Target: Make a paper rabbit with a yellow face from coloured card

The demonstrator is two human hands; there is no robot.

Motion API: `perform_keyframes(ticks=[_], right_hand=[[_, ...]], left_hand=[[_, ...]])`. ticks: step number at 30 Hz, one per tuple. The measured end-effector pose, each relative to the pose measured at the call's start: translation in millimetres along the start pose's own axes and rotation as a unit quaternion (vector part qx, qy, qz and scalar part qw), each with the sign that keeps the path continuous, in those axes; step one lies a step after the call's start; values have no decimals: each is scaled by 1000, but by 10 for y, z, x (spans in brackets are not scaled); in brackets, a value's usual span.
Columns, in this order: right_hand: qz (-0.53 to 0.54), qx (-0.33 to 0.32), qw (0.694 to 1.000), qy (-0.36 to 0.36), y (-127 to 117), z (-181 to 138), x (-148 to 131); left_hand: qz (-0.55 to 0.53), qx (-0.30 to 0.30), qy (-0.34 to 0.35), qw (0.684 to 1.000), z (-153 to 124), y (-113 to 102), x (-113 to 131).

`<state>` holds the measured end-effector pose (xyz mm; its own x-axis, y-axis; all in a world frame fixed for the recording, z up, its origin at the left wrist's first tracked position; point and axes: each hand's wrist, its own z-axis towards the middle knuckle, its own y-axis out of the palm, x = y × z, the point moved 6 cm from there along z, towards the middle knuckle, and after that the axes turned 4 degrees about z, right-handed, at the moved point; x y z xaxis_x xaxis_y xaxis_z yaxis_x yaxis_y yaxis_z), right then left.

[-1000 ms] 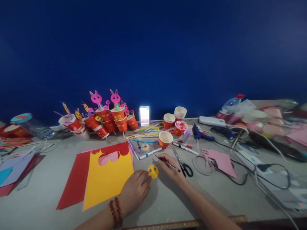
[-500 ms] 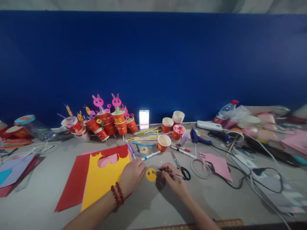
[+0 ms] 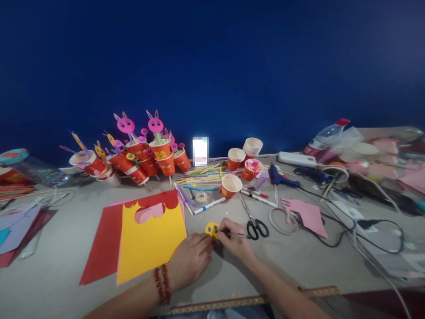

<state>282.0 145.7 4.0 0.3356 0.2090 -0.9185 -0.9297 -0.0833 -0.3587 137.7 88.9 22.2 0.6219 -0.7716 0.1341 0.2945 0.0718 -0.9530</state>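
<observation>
The right hand (image 3: 234,241) has its grip clamped on a thin pen (image 3: 239,235), thumb and fingers closed around the barrel, with the tip at the right edge of a small yellow disc (image 3: 211,228) that bears a drawn face. The left hand (image 3: 190,260), a red bead bracelet (image 3: 162,284) on its wrist, has its fingers curled together with the tips on the disc's near-left edge; I cannot tell whether this grip pinches the disc or only presses it down. The disc lies on the table (image 3: 59,274), near the middle of the near edge. A yellow sheet (image 3: 149,243) over a red sheet (image 3: 101,248) lies just to the left, and black-handled scissors (image 3: 255,227) lie just to the right. An orange cup (image 3: 230,185) and a white marker (image 3: 209,206) sit farther back.
</observation>
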Motion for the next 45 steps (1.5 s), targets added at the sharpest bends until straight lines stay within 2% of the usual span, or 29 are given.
perform_keyframes(ticks=[22,45], right_hand=[[-35,-26,999,-6,9,5,11],[-60,-24,998,-15,18,4,25]], left_hand=[[-19,-26,-15,999,0,-2,26],[-17,-7,-14,1000,4,-27,31]])
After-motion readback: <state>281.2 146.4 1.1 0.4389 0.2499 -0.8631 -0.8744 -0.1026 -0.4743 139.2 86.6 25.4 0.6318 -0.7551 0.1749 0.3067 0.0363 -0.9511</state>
